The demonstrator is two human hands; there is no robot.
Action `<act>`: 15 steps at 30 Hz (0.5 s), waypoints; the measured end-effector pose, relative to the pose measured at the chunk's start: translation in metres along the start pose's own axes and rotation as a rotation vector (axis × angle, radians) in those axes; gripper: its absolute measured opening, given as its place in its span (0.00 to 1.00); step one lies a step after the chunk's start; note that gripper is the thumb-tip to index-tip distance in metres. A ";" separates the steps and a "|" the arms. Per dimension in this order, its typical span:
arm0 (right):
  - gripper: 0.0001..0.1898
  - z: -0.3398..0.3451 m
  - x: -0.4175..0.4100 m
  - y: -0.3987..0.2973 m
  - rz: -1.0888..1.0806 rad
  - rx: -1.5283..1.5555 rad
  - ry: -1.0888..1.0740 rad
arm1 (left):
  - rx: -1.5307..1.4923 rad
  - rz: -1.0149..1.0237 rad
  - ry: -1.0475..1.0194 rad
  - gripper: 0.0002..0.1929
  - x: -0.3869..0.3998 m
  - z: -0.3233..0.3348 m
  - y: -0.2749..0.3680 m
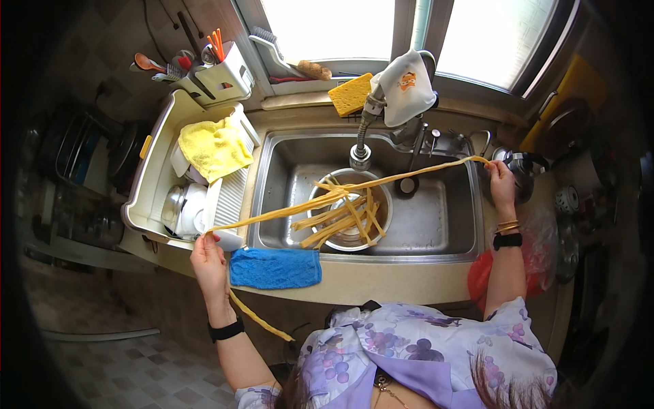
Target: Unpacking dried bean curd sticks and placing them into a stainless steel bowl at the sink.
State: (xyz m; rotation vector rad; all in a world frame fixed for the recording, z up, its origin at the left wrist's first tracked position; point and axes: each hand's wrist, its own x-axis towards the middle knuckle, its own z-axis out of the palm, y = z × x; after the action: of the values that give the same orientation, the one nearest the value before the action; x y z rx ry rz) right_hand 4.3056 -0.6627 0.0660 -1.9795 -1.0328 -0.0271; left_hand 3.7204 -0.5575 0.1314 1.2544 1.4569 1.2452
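Note:
A long yellowish strip (409, 176), seemingly dried bean curd stick, stretches across the sink between my hands. My left hand (209, 263) pinches it near the dish rack, with a loose end hanging below. At the sink's right edge, my right hand (501, 186) grips its other end. Beneath the strip, a round metal bowl (389, 209) stands in the stainless steel sink (434, 225). Several shorter strips (340, 227) of the same kind lie crisscrossed over the bowl, some past its rim.
A flexible faucet (360, 153) hangs over the bowl. A blue cloth (276, 268) lies on the front counter. Left stands a cream dish rack (148, 179) with a yellow cloth (214, 148) and dishes. A yellow sponge (351, 95) is behind the sink; a metal kettle (521, 179) stands right.

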 end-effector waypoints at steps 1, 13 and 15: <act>0.09 -0.003 0.000 0.012 -0.001 -0.001 -0.001 | -0.040 -0.029 0.105 0.11 0.002 -0.006 -0.001; 0.07 -0.003 -0.037 -0.086 -0.060 0.336 -0.287 | -0.145 -0.099 -0.085 0.08 -0.007 0.041 0.035; 0.07 -0.006 -0.044 -0.111 -0.092 0.378 -0.369 | -0.211 -0.123 -0.182 0.07 -0.012 0.053 0.043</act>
State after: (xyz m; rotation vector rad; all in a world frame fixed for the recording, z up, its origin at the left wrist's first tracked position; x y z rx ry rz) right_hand 4.2044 -0.6654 0.1293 -1.6221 -1.2577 0.4662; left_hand 3.7810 -0.5606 0.1645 1.0891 1.2197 1.1390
